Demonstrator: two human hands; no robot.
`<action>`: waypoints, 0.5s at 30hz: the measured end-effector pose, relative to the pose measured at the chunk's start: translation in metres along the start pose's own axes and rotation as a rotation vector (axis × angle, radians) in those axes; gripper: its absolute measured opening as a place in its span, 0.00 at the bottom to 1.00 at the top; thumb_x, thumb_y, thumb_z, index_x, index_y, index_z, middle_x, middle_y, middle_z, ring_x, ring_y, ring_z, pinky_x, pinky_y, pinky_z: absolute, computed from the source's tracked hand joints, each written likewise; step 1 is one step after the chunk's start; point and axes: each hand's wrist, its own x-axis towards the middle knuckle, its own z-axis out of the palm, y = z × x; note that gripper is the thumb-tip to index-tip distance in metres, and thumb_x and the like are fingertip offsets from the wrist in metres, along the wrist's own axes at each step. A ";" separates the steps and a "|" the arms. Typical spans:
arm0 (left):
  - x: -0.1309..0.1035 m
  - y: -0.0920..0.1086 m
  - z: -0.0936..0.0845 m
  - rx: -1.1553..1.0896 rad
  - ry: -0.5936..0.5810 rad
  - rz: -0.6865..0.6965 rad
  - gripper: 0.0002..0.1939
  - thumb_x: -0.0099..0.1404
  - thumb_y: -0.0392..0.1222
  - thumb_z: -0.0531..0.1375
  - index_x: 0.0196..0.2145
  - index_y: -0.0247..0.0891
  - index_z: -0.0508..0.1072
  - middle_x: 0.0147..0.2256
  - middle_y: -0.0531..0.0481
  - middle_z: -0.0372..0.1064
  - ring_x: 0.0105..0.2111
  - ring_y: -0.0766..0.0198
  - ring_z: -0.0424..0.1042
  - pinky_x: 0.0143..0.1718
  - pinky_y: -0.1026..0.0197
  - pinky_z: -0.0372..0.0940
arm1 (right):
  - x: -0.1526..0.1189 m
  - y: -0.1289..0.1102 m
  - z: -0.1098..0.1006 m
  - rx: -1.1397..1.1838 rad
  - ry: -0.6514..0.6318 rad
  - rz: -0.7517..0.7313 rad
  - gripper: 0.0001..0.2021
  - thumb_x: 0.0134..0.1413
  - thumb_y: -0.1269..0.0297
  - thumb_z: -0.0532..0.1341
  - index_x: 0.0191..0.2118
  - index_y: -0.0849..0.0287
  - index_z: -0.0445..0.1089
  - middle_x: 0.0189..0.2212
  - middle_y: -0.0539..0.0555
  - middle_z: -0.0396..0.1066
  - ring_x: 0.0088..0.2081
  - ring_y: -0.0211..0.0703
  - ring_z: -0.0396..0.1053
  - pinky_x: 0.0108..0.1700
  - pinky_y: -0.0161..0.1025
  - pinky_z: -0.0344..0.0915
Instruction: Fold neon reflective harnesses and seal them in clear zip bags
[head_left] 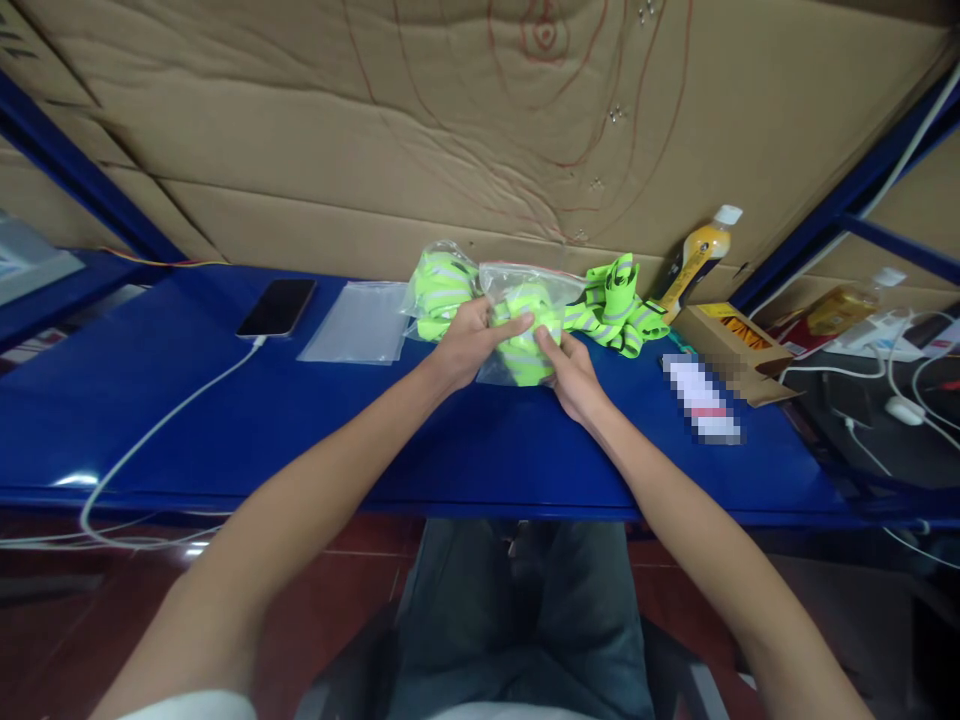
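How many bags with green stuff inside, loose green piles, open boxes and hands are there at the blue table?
Held bag plus other filled bag: 2
Loose green pile: 1
Open box: 1
Left hand plus right hand: 2
Total: 6

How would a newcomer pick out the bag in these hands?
Find the blue table against the cardboard wall, then the left hand and right hand near its middle. Between them is a clear bag of neon-green banding; unlike the similar filled bag to its left, it has both hands gripping it.
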 end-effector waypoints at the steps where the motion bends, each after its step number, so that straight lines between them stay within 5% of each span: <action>1: 0.000 -0.002 0.000 0.005 -0.007 0.009 0.32 0.45 0.50 0.86 0.43 0.34 0.81 0.40 0.45 0.83 0.42 0.55 0.83 0.47 0.56 0.77 | 0.001 0.002 0.000 -0.005 0.004 -0.011 0.31 0.46 0.39 0.80 0.48 0.56 0.80 0.44 0.54 0.85 0.44 0.48 0.82 0.52 0.44 0.77; 4: -0.002 -0.008 -0.001 0.018 0.003 0.032 0.31 0.46 0.53 0.85 0.40 0.34 0.80 0.39 0.43 0.83 0.43 0.50 0.84 0.48 0.53 0.78 | 0.001 0.011 -0.002 -0.069 0.040 -0.097 0.29 0.46 0.42 0.81 0.46 0.58 0.80 0.42 0.55 0.85 0.42 0.47 0.81 0.51 0.43 0.76; 9: -0.001 -0.016 0.001 0.096 0.053 0.006 0.32 0.52 0.62 0.81 0.42 0.35 0.79 0.45 0.40 0.83 0.51 0.45 0.82 0.54 0.49 0.77 | 0.004 0.017 0.001 -0.206 0.125 -0.094 0.31 0.46 0.34 0.76 0.40 0.59 0.79 0.37 0.55 0.83 0.39 0.49 0.79 0.42 0.41 0.75; 15: 0.014 0.004 -0.032 0.645 0.334 0.544 0.39 0.71 0.75 0.62 0.63 0.40 0.74 0.65 0.35 0.73 0.65 0.44 0.74 0.68 0.45 0.68 | 0.069 -0.013 0.006 -0.546 0.313 -0.161 0.32 0.68 0.32 0.58 0.52 0.61 0.76 0.43 0.60 0.82 0.47 0.55 0.81 0.48 0.47 0.78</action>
